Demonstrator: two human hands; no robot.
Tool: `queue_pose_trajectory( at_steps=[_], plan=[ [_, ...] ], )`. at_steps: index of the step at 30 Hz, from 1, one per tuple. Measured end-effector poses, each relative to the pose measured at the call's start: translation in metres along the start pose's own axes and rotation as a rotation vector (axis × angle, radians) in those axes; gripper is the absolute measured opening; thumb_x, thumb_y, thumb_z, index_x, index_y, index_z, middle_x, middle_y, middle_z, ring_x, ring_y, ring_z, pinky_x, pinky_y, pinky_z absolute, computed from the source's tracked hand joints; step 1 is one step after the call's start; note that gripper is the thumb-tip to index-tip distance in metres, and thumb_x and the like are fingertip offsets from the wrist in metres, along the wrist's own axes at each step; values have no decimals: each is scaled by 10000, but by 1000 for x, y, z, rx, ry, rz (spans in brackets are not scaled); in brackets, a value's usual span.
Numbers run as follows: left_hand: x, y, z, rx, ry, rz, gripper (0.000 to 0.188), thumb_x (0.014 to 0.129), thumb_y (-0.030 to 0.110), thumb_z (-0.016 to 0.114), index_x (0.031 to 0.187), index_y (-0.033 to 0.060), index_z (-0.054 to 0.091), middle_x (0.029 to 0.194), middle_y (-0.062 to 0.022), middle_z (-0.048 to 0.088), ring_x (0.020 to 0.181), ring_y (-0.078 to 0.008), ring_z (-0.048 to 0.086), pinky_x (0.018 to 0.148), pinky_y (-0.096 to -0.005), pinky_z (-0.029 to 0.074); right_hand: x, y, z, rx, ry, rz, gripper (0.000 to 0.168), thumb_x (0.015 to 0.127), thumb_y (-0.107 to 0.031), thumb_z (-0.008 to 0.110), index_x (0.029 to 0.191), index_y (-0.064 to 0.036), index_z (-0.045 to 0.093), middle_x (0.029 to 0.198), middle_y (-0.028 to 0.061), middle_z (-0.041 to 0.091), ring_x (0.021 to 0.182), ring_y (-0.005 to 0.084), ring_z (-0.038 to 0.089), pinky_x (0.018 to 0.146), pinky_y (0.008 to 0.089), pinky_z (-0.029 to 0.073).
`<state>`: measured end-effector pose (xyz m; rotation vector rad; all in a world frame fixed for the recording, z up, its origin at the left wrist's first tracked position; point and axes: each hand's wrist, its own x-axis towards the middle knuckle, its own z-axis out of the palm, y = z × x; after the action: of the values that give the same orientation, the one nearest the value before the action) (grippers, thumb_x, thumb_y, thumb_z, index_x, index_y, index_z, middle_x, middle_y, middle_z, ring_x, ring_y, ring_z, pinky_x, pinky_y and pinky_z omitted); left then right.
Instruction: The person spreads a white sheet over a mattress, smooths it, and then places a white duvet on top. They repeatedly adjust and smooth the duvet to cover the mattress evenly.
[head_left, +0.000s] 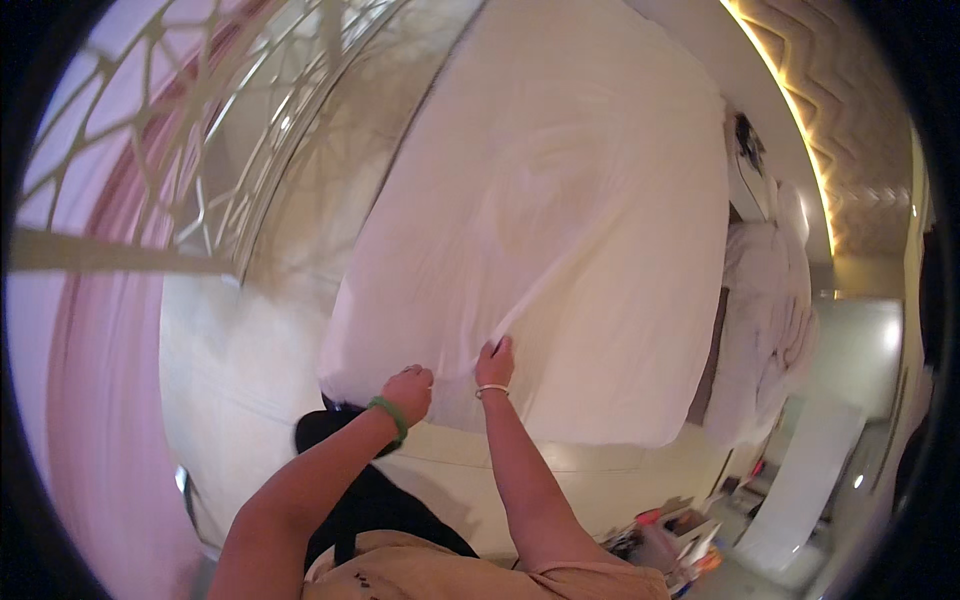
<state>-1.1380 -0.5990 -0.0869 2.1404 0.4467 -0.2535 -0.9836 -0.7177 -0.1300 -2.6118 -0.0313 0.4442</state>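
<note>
A bed covered by a white sheet (622, 315) fills the middle of the view. Near the middle of its close end, my right hand (496, 363) pinches the sheet, and a long raised fold runs from the fingers up to the right. My left hand (409, 391) is curled at the sheet's near edge, further left, with a green bangle (390, 417) on the wrist. Its fingertips are partly hidden, so whether cloth lies between them is unclear. A pale bracelet (492, 390) circles my right wrist.
Rumpled white bedding (769, 330) is heaped right of the bed. A cluttered box (675, 529) stands on the floor at lower right. On the left are a metal lattice screen (142, 112) and a pink curtain (105, 360). Pale floor (232, 360) shows beside the bed.
</note>
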Motion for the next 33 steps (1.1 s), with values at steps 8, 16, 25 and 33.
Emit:
queue_pose_trajectory(
  at_steps=[8, 16, 25, 33],
  plan=[
    [94, -11, -160, 176, -272, 289, 95, 797, 111, 505, 845, 40, 545, 866, -151, 557, 878, -332, 531, 744, -424, 451, 41, 12, 49, -127, -106, 371, 495, 798, -204, 561, 1187, 47, 387, 1194, 247, 484, 1125, 363, 472, 935, 400, 403],
    [315, -22, -232, 192, -294, 500, 173, 794, 108, 501, 948, 33, 523, 945, -159, 535, 890, -330, 538, 791, -413, 452, 97, -21, 20, -580, -640, 456, 492, 806, -327, 547, 1200, -36, 493, 1245, 169, 485, 1165, 301, 464, 937, 399, 402],
    [568, -69, -316, 217, -343, 189, 230, 788, 120, 542, 995, 17, 539, 1040, -170, 527, 990, -327, 508, 859, -399, 428, 316, -281, 29, -342, -7, 188, 506, 743, -243, 642, 1170, -72, 431, 1129, 143, 465, 1044, 322, 470, 846, 406, 444],
    [733, -63, -400, 137, -357, 42, 210, 771, 173, 565, 915, 24, 598, 875, -176, 615, 859, -337, 579, 766, -412, 465, 353, -251, 52, -186, -208, 324, 387, 670, -172, 680, 1002, -31, 541, 1044, 171, 531, 996, 332, 505, 852, 409, 429]
  ],
)
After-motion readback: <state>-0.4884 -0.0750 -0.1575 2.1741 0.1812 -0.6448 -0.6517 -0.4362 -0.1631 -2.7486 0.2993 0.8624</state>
